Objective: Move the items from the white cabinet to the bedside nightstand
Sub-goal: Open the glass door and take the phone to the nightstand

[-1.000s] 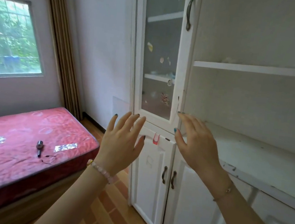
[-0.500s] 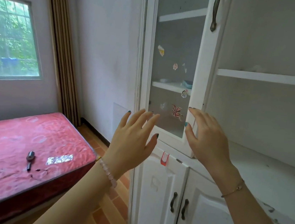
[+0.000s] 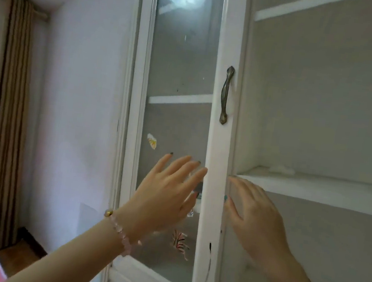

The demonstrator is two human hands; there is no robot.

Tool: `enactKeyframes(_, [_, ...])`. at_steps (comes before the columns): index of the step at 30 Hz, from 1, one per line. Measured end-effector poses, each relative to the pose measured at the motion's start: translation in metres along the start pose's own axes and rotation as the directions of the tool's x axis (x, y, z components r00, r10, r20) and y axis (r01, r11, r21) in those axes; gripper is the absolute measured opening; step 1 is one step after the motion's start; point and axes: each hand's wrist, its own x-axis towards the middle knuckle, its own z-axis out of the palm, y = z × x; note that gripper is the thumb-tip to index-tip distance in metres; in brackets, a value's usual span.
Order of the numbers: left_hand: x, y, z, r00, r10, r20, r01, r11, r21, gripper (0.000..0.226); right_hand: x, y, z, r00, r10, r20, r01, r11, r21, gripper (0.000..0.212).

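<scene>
A: What are the 2 hands doing?

B: Both are up at the white cabinet (image 3: 324, 111). The left hand (image 3: 164, 194), with a bead bracelet (image 3: 122, 231) at its wrist, is spread in front of the glass door (image 3: 183, 58), fingers straight, holding nothing. The right hand (image 3: 257, 217) is just right of the door's edge, fingers also straight and apart, empty. Its fingertips are near the front of the open shelf (image 3: 314, 191); I cannot tell whether they touch it.

A: And the things to move?

B: A small thing (image 3: 199, 196) sits behind the glass, mostly hidden by the left hand. A pale lump (image 3: 281, 169) lies at the far back of the open shelf.

A: Anything else?

B: A metal handle (image 3: 225, 95) on the door above the hands, a sticker (image 3: 151, 141) on the glass, and a striped curtain (image 3: 7, 119) at the far left.
</scene>
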Motion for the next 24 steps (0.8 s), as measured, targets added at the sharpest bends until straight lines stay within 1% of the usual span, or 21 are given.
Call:
enactKeyframes(2, [0.021, -0.014, 0.007, 0.998, 0.056, -0.040, -0.055, 0.998, 0.035, 0.045, 0.017, 0.003, 0.000, 0.999, 0.008, -0.037, -0.009, 1.000, -0.030, 0.044])
enactKeyframes(4, [0.042, -0.027, 0.011, 0.990, 0.112, -0.083, -0.105, 0.991, 0.086, 0.044, 0.030, 0.004, -0.002, 0.999, 0.011, -0.037, -0.013, 0.999, -0.049, 0.036])
enactKeyframes(7, [0.077, -0.049, 0.015, 0.977, 0.188, -0.100, -0.170, 0.972, 0.161, 0.051, 0.044, 0.004, -0.007, 0.998, 0.004, 0.062, 0.001, 0.997, -0.072, 0.042])
enactKeyframes(10, [0.116, -0.070, 0.018, 0.966, 0.245, -0.080, -0.216, 0.939, 0.268, 0.054, 0.052, 0.007, -0.012, 0.996, 0.049, 0.077, -0.044, 0.997, -0.066, 0.040])
enactKeyframes(12, [0.136, -0.079, 0.020, 0.961, 0.272, -0.040, -0.235, 0.889, 0.393, 0.053, 0.056, 0.010, -0.014, 0.994, 0.084, 0.071, -0.077, 0.993, -0.089, 0.040])
enactKeyframes(14, [0.149, -0.082, 0.024, 0.958, 0.288, -0.009, -0.240, 0.815, 0.527, 0.052, 0.059, 0.013, -0.012, 0.994, 0.090, 0.054, -0.082, 0.988, -0.132, 0.048])
enactKeyframes(16, [0.160, -0.083, 0.029, 0.954, 0.297, 0.041, -0.262, 0.760, 0.595, 0.054, 0.062, 0.011, -0.011, 0.994, 0.104, 0.035, -0.097, 0.984, -0.152, 0.051])
enactKeyframes(19, [0.173, -0.084, 0.030, 0.955, 0.296, 0.034, -0.247, 0.722, 0.647, 0.055, 0.061, 0.007, -0.008, 0.995, 0.087, -0.045, -0.093, 0.980, -0.176, 0.051])
enactKeyframes(20, [0.177, -0.084, 0.030, 0.954, 0.295, 0.053, -0.258, 0.718, 0.646, 0.054, 0.060, 0.007, -0.008, 0.995, 0.078, -0.066, -0.090, 0.978, -0.188, 0.048])
enactKeyframes(22, [0.182, -0.083, 0.027, 0.952, 0.288, 0.107, -0.289, 0.718, 0.633, 0.051, 0.058, 0.003, -0.010, 0.995, 0.088, -0.048, -0.096, 0.975, -0.199, 0.045])
enactKeyframes(24, [0.185, -0.080, 0.021, 0.947, 0.292, 0.136, -0.311, 0.718, 0.622, 0.049, 0.054, -0.002, -0.011, 0.996, 0.090, -0.019, -0.092, 0.975, -0.201, 0.055])
